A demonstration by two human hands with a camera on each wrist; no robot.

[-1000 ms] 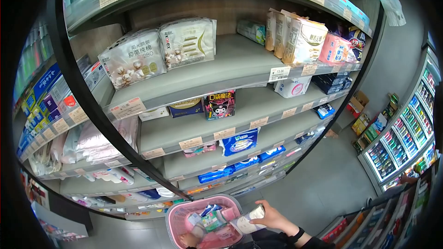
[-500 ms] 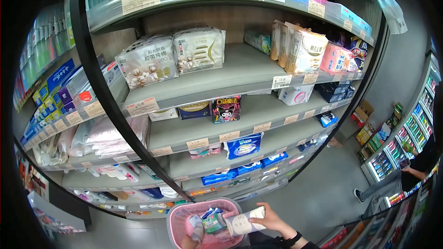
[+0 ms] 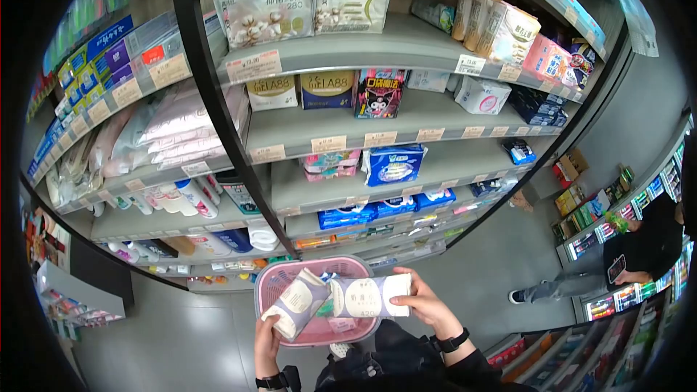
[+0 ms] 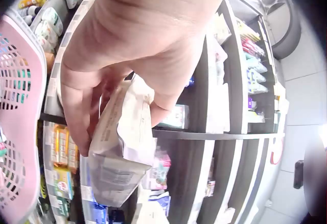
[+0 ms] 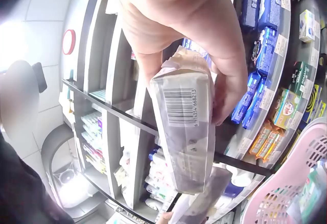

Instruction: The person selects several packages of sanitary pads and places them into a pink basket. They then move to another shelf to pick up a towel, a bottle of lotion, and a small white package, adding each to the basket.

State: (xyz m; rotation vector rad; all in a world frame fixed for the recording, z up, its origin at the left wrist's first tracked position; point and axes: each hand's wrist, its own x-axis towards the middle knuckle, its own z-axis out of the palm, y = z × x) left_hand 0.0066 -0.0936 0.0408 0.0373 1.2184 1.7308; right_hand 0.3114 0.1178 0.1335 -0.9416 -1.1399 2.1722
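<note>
My left hand (image 3: 267, 341) grips a white and pale purple pack of sanitary pads (image 3: 296, 305), tilted over the left side of the pink basket (image 3: 263, 284). With thumb on the front, my right hand (image 3: 430, 309) holds a similar pack (image 3: 370, 296) level by its right end; "420" is printed on it. Both packs overlap the basket in the head view, their inner ends close together. The left wrist view has fingers and thumb around the left pack's (image 4: 122, 142) end. A barcode on the right pack (image 5: 184, 132) faces the right wrist camera.
Ahead stands a shelf unit (image 3: 421, 120) with pad packs (image 3: 265, 18), boxes and price tags. A black post (image 3: 210, 65) divides it from the shelves at left. To the right, a person (image 3: 639, 247) in dark clothes holds a phone (image 3: 616, 268) near drink coolers.
My left hand has come up out of the basket with a pack. The right hand has turned its pack level, front up. The head view has shifted, and a person has come in at right.
</note>
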